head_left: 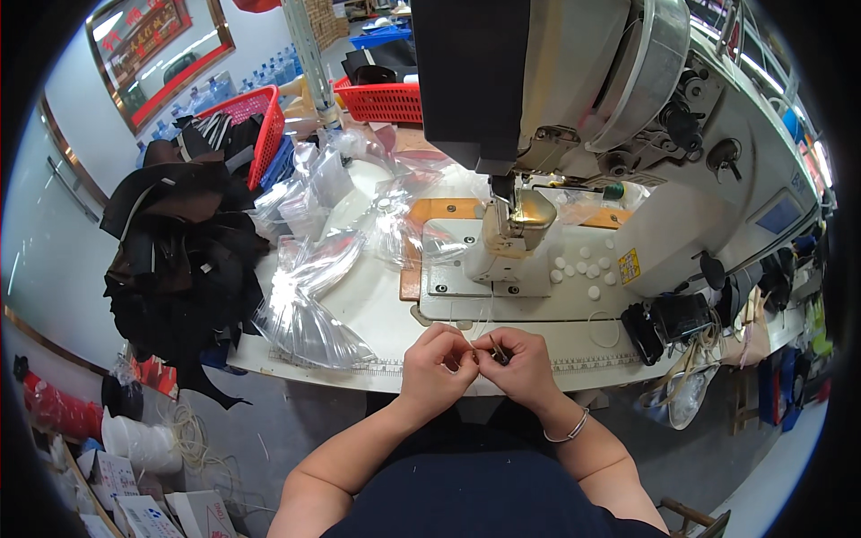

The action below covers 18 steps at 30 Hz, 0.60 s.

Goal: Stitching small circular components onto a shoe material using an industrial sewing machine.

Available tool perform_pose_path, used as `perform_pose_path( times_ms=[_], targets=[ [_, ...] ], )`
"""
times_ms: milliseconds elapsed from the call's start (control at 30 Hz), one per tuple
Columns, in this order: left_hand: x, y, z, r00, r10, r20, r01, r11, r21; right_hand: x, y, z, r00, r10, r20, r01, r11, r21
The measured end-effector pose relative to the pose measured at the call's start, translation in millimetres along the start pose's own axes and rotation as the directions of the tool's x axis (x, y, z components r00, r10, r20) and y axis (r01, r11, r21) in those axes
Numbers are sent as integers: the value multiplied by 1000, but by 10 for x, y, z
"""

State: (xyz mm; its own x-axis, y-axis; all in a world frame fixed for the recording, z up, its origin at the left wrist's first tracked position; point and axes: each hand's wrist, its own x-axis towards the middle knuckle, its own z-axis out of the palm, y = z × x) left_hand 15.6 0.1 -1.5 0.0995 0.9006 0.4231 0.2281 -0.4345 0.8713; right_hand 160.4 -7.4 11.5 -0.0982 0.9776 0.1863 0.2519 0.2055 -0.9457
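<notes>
Dark and small, the piece (498, 351) sits at the right hand (523, 361), pinched between thumb and curled forefinger; its kind is too small for me to tell. The left hand (438, 366) has thumb and fingertips pressed together, close against the right fingertips. Whether anything is gripped there, I cannot tell.

Governing relation: the piece lies to the right of the left fingertips — inside the right hand's pinch, making the right the nearer hand. I judge its long axis to run roughly away from the body, though the fingers hide most of it.

Reference positions: I view both hands at the front edge of the white table (392, 321), nearer the body than the sewing machine post (502, 244) and apart from it. White discs (594, 270) lie farther out, right of the post.
</notes>
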Motion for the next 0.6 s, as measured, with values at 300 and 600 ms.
perform_pose_path(
  times_ms=[300,600],
  targets=[
    [7,-36,0,999,-15,-41,15,1000,-10,22,48,44,994,98,44,-104,980,168],
    [-29,-81,33,998,-17,-66,15,999,-28,37,50,33,998,60,23,-61,994,86]
  ],
)
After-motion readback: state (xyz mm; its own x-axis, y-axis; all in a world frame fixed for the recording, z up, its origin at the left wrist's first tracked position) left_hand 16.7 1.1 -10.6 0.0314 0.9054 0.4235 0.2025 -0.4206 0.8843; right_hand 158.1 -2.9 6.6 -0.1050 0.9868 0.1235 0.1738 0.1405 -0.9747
